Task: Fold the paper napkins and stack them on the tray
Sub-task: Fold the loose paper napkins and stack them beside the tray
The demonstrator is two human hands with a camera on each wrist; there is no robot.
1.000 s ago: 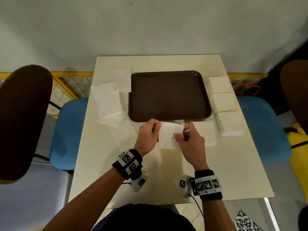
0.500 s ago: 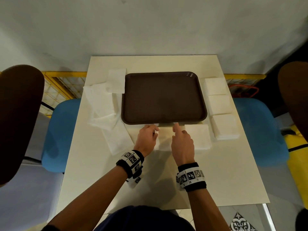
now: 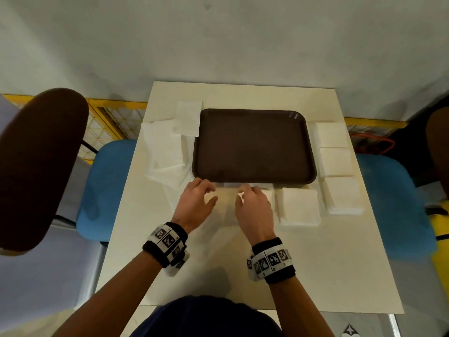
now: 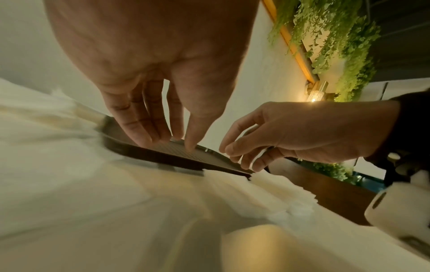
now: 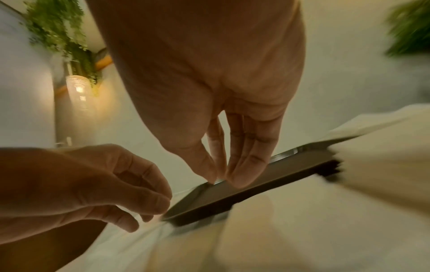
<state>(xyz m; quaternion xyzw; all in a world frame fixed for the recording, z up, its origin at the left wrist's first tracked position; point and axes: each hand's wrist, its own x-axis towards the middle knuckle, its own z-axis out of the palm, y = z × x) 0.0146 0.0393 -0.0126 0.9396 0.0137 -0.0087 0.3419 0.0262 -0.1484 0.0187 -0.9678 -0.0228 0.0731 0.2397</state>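
I see my left hand (image 3: 195, 204) and right hand (image 3: 254, 206) side by side above a napkin (image 3: 224, 199) lying flat on the desk (image 3: 315, 263) just in front of the brown tray (image 3: 254, 144). Both have loosely curled fingers and grip nothing. Folded napkin stacks (image 3: 336, 154) sit right of the tray, loose napkins (image 3: 167, 152) left.

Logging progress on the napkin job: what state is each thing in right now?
Tray: bare, no napkins on it.
Folded stacks: on the table, right of the tray.
Loose napkins: unfolded, left of the tray.
Left hand: fingers relaxed, holding nothing.
Right hand: the same.
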